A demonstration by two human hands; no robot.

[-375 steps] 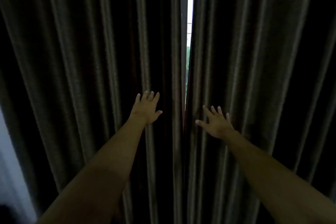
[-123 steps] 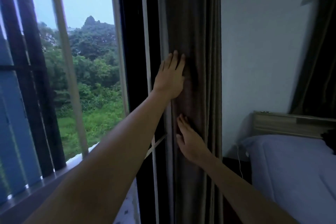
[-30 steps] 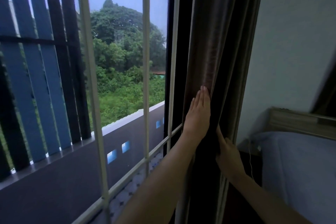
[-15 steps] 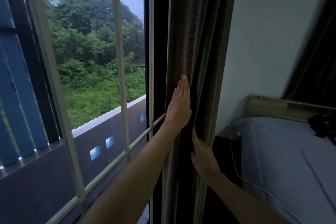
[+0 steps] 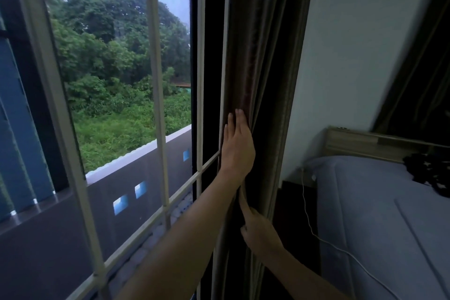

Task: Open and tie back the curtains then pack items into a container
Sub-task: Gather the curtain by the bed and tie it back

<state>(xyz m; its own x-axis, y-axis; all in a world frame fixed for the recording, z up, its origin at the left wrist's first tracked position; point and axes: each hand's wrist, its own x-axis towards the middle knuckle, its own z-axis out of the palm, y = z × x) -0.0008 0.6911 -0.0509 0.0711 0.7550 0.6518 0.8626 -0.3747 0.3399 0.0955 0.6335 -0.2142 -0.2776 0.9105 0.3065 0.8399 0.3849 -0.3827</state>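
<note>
Window bars [image 5: 155, 95], pale and thin, stand to the left of the curtain [image 5: 263, 61], with green trees and a grey balcony wall seen through the glass beyond them. The curtain itself is the landmark here: a dark brown drape gathered into a narrow upright bundle of folds beside the black window frame [image 5: 209, 56], hanging from the top of the view down past the bottom edge. The left hand [image 5: 237, 146] lies flat against the curtain's left side, fingers straight and together pointing up, the palm pressed to the cloth and closed on nothing. Lower on the curtain, just below the left wrist, the right hand [image 5: 261, 231] meets the folds with its index finger stretched up along the cloth and the other fingers curled; whether it pinches a fold cannot be told, as the cloth hides the far side of the fingers. To the right of the curtain a plain pale wall [image 5: 360, 51] rises, and below it, near the curtain's foot, a white cable [image 5: 307, 212] trails down beside a bed [image 5: 379, 226] with a pale blue cover. A wooden headboard [image 5: 365, 141] runs behind the bed, and a dark object, too blurred to identify, sits on the bed at the far right, well apart from the curtain.
</note>
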